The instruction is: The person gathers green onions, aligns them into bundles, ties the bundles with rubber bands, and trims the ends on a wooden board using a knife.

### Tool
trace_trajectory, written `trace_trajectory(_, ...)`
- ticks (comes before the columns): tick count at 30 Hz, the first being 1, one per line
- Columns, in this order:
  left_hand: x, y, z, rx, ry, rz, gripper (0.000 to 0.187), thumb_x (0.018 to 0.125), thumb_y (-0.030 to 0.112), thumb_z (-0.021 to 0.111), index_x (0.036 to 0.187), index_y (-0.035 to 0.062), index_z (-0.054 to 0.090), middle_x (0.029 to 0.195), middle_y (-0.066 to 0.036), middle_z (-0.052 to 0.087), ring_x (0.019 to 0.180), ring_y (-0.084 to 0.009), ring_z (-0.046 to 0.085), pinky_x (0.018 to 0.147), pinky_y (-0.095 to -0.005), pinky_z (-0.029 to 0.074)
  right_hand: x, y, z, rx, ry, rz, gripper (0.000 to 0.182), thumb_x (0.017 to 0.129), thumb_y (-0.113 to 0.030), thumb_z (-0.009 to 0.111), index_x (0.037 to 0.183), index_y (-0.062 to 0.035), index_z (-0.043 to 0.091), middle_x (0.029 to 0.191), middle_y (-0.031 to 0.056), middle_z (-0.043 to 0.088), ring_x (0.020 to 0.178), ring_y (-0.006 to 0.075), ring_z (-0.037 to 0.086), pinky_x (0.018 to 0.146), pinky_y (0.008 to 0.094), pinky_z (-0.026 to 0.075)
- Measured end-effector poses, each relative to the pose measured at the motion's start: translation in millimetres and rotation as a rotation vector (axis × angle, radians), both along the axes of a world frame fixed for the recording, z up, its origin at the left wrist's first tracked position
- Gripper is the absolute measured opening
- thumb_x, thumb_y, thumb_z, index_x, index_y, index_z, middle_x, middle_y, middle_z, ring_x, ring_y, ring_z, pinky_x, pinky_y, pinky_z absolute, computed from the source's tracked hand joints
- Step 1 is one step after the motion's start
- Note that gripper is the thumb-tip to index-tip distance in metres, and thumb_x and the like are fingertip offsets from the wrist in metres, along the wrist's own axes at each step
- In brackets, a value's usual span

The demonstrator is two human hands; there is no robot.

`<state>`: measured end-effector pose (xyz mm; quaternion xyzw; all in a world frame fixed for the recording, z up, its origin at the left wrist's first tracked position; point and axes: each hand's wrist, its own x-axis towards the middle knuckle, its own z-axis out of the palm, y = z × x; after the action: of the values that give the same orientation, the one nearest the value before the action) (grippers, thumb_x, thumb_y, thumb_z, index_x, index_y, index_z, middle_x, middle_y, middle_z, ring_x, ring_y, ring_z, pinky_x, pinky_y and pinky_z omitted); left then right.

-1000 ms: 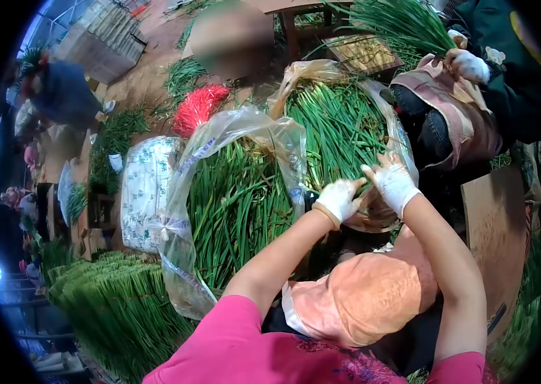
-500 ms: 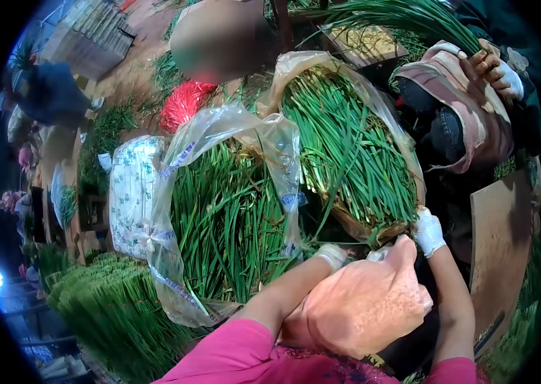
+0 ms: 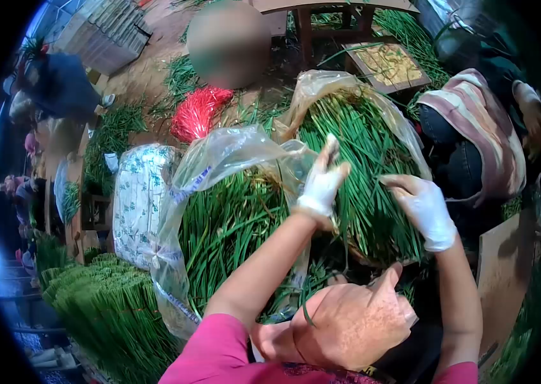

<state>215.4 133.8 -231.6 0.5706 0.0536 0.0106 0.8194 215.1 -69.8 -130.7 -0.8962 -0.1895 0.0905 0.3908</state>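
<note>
Both my hands wear white gloves and reach over the right-hand clear plastic bag (image 3: 398,118), which is packed with long green chives (image 3: 373,147). My left hand (image 3: 323,182) has its fingers apart at the bag's left side, with nothing in its grip. At the right side of the same pile, my right hand (image 3: 421,208) is held with fingers stretched toward the leaves, thumb apart. A second plastic bag (image 3: 232,144) of chives stands to the left, below my left forearm. An orange-pink cloth (image 3: 347,320) covers my lap.
A white printed bundle (image 3: 139,198) and red plastic string (image 3: 201,112) lie left of the bags. Bunched greens (image 3: 110,301) stand at lower left. A wooden stool (image 3: 389,64) is at the back. At right sits a person with a striped cloth (image 3: 481,128) on the lap, beside a board (image 3: 504,269).
Both hands have risen from the near edge of the right-hand bag to over its chives. The other person's long bunch of leaves at upper right is gone from view, and their hand has lowered.
</note>
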Motion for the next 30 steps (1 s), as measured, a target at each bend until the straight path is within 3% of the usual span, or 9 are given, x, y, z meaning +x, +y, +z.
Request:
trace_trajectory(7,142.5,14.1,-81.3,0.281,0.647,0.212,0.086,0.077,0.03,0.065,0.143,0.0053,0.015,0.138,-0.015,0.037,0.119,-0.0258,0.043,0.096,-0.0337,0.035,158.6,82.4,-126.3,-0.35,-0.465,0.106,0.046,0.079,-0.026,0.06,0.117,-0.0008,0.053,0.116,0.0195,0.055,0.107,0.0334,0.053,0.092,0.0392,0.042)
trace_trajectory(9,161.9,21.0,-101.4,0.261,0.761,0.276,0.082,0.077,0.031,0.066,0.141,0.0047,0.022,0.135,-0.016,0.041,0.117,-0.0267,0.046,0.095,-0.0339,0.036,193.0,90.4,-126.3,-0.526,-0.348,0.072,0.052,0.08,-0.032,0.059,0.119,0.0004,0.05,0.117,0.0212,0.054,0.107,0.0342,0.053,0.093,0.0403,0.041)
trace_trajectory(13,179.2,48.4,-126.9,0.424,0.793,0.146,0.07,0.077,0.042,0.064,0.128,-0.001,0.043,0.129,-0.019,0.047,0.117,-0.0283,0.047,0.095,-0.0366,0.036,257.9,75.2,-150.2,-0.702,0.147,0.014,0.064,0.08,-0.051,0.056,0.125,-0.0053,0.048,0.119,0.0187,0.055,0.108,0.034,0.053,0.094,0.0393,0.041)
trace_trajectory(14,184.0,53.9,-141.4,0.552,0.776,0.094,0.075,0.075,0.053,0.058,0.129,0.0031,0.044,0.134,-0.021,0.041,0.122,-0.0371,0.041,0.1,-0.0406,0.033,263.7,78.7,-145.8,-0.848,0.141,0.024,0.061,0.082,-0.056,0.05,0.121,-0.0088,0.054,0.116,0.0149,0.058,0.106,0.032,0.055,0.093,0.0397,0.041)
trace_trajectory(17,203.9,61.5,-179.9,0.298,0.649,0.052,0.06,0.077,0.041,0.066,0.118,-0.0006,0.053,0.111,-0.013,0.06,0.099,-0.0219,0.056,0.085,-0.0306,0.043,276.2,93.8,-147.0,-1.066,0.145,0.194,0.062,0.083,-0.06,0.042,0.109,-0.007,0.063,0.112,0.0157,0.06,0.106,0.0309,0.056,0.091,0.0418,0.041)
trace_trajectory(22,204.1,39.9,-129.6,0.721,0.742,-0.066,0.065,0.074,0.048,0.067,0.116,-0.0004,0.056,0.113,-0.016,0.06,0.102,-0.0261,0.056,0.088,-0.0328,0.043,284.0,65.5,-176.7,-0.855,0.201,0.003,0.067,0.082,-0.063,0.042,0.106,-0.0039,0.063,0.108,0.0191,0.061,0.1,0.0347,0.058,0.087,0.0423,0.044)
trace_trajectory(24,207.5,30.0,-147.4,0.787,0.491,-0.107,0.06,0.081,0.044,0.061,0.122,0.0017,0.051,0.124,-0.011,0.054,0.106,-0.0247,0.055,0.089,-0.0321,0.042,272.6,71.0,-181.9,-0.841,0.156,-0.138,0.067,0.082,-0.063,0.04,0.101,-0.004,0.065,0.104,0.0209,0.061,0.098,0.0358,0.059,0.086,0.0429,0.044)
trace_trajectory(27,217.0,19.2,-173.8,0.497,0.459,-0.019,0.049,0.08,0.033,0.065,0.12,0.0056,0.053,0.119,-0.008,0.056,0.1,-0.02,0.054,0.085,-0.0314,0.043,278.1,62.3,-218.2,-0.707,0.195,-0.238,0.069,0.084,-0.062,0.034,0.103,-0.0029,0.064,0.106,0.0228,0.06,0.1,0.0376,0.057,0.087,0.0432,0.043)
trace_trajectory(30,204.5,3.3,-163.8,-0.12,0.482,0.191,0.045,0.075,0.019,0.072,0.115,0.0064,0.056,0.108,-0.009,0.06,0.09,-0.023,0.059,0.074,-0.0359,0.049,289.8,51.0,-234.5,-0.635,0.171,0.019,0.062,0.083,-0.062,0.035,0.107,-0.0118,0.064,0.107,0.0234,0.059,0.101,0.038,0.056,0.087,0.0438,0.042)
